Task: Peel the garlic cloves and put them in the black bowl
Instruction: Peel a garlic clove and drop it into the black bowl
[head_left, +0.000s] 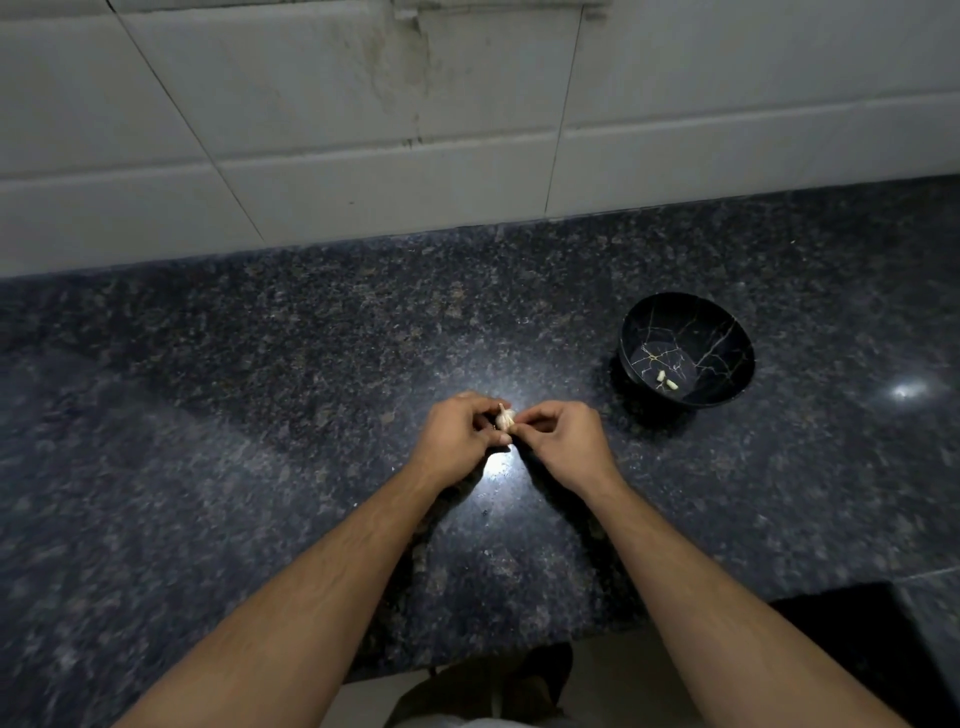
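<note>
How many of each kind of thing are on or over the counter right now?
Bowl: 1
Peeled cloves in the bowl: 2
Garlic, held in both hands: 1
Total: 4

- A home kitchen is showing: a dark speckled granite counter is running along a stained, white-tiled wall.
- A black bowl is sitting on it.

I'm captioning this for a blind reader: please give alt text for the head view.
Both hands, left hand and right hand, hold a garlic bulb above a dark granite counter; a black bowl with peeled cloves sits to the right.
</note>
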